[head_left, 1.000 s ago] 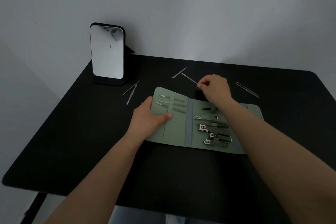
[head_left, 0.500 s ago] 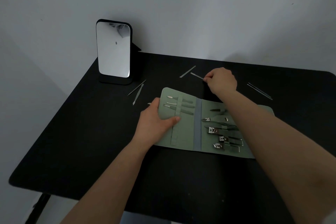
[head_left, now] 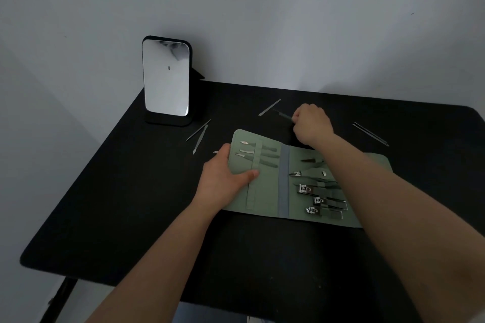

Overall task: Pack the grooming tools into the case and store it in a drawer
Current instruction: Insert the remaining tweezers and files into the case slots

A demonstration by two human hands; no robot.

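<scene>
**Nothing legible on my feed**

I can read no text, label, brand, number or sign anywhere in my head view. The open green case (head_left: 265, 191) shows plain fabric with no printing I can make out. The metal clippers (head_left: 305, 189) strapped in its right half may carry stamping, but they are too small and dim for me to tell. The standing mirror (head_left: 165, 77) at the far left shows only reflections and one small dark spot, no lettering.
</scene>
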